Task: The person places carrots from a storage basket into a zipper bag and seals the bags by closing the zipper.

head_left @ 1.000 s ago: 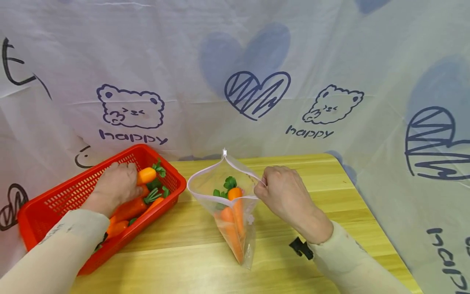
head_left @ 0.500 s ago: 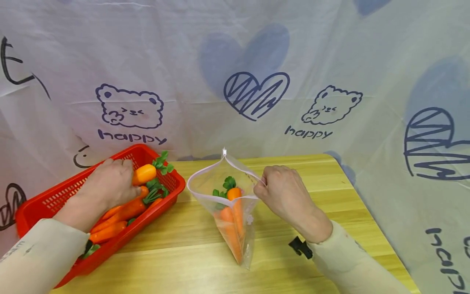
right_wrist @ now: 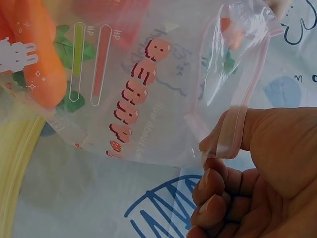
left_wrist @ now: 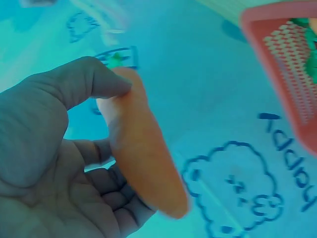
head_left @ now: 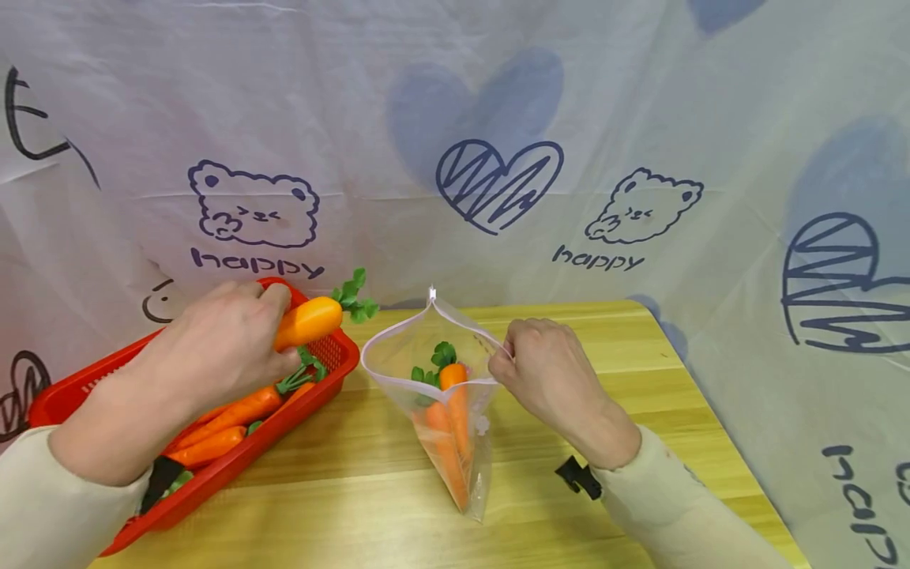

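My left hand (head_left: 206, 348) pinches a light orange carrot (head_left: 310, 320) between thumb and fingers, above the far right end of the red basket (head_left: 284, 419). Green leaves on the carrot point right, toward the bag. In the left wrist view the same carrot (left_wrist: 148, 153) shows its whole body, tapered end pointing down. My right hand (head_left: 558, 387) grips the right rim of a clear zip bag (head_left: 398, 352), whose pink-edged mouth gapes wide. Inside the bag, carrots (head_left: 448, 442) with green tops stand tip down. Thumb and forefinger pinch the bag's edge (right_wrist: 230, 129) in the right wrist view.
More carrots (head_left: 242, 411) lie in the basket under the left forearm. Both basket and bag are on a wooden table (head_left: 341, 498), with a printed white cloth (head_left: 370, 158) hanging close behind its back edge. A black clip (head_left: 579, 477) sits by the right cuff.
My left hand has lifted the light orange carrot up out of the basket and carried it right, toward the bag. The right hand and the bag have stayed almost still.
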The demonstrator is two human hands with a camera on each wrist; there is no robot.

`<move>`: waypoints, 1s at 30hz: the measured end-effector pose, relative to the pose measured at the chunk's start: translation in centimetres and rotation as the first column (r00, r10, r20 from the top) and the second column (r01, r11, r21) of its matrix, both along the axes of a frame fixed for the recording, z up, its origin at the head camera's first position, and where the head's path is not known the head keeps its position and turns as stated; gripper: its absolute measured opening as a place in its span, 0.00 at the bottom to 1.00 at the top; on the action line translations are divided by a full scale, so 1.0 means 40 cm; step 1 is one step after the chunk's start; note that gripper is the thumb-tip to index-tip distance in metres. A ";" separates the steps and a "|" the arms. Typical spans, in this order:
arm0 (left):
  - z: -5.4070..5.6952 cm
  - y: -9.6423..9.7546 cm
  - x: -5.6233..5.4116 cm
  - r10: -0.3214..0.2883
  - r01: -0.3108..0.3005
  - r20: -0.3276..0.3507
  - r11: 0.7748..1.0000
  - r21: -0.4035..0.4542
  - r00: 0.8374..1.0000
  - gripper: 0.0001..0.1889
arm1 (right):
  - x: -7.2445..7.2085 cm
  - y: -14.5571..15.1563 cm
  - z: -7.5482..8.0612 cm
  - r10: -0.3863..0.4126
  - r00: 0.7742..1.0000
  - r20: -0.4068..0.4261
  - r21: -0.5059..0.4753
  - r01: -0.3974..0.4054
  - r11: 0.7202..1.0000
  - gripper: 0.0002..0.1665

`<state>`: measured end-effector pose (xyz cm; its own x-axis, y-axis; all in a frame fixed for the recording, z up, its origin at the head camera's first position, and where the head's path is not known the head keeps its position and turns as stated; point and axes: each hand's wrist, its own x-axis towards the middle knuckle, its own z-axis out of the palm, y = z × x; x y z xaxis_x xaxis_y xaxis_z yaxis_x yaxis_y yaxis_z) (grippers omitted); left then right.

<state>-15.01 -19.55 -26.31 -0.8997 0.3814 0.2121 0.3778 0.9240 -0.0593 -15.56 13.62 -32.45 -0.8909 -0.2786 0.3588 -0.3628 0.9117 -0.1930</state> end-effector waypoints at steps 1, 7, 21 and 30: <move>0.012 0.010 0.006 -0.007 0.007 0.001 1.000 0.002 1.000 0.18 | 0.000 -0.001 0.001 0.000 1.000 0.002 -0.002 0.000 1.000 0.09; 0.071 0.070 0.030 -0.022 0.022 0.075 1.000 -0.004 0.997 0.16 | 0.000 -0.011 0.006 -0.001 1.000 0.015 -0.005 0.001 1.000 0.09; 0.117 0.199 0.016 -0.153 0.203 0.315 0.970 -0.134 0.937 0.11 | 0.012 -0.034 0.013 0.024 1.000 -0.001 0.008 -0.024 1.000 0.09; 0.078 0.287 -0.049 0.008 0.108 0.522 0.976 -0.191 0.853 0.10 | 0.022 -0.060 0.013 0.068 0.997 -0.037 0.021 -0.067 0.997 0.11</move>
